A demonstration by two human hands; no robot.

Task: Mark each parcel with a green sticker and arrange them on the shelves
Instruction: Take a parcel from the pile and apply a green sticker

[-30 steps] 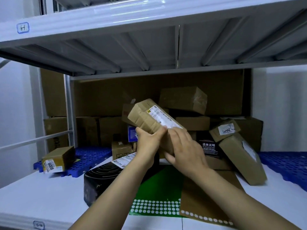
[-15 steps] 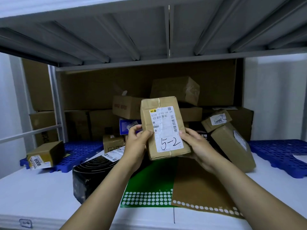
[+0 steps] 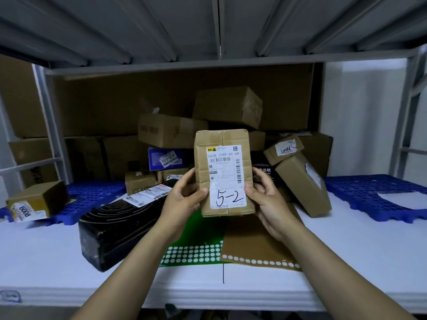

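Above the white shelf (image 3: 346,262), mid-view, the left hand (image 3: 184,200) closes its grip on the left edge of a small brown cardboard parcel (image 3: 202,162). Its thumb lies on the front face and its fingers are hidden behind. The parcel is held upright, clear of the shelf, and its white shipping label (image 3: 227,179) faces the camera with "5-2" handwritten low on it. The right hand (image 3: 269,204) grips the right edge the same way, with its thumb tip at the label's margin and its fingers wrapped out of sight.

A long black box (image 3: 115,229) lies on the shelf, its far end cut off by the left wrist. Just beside it a green sticker sheet with white dots (image 3: 203,234) lies flat, its upper part covered by the parcel. A brown dotted sheet (image 3: 249,241) adjoins it, partly under the right hand. The heap of brown cardboard boxes (image 3: 228,105) behind is half hidden.
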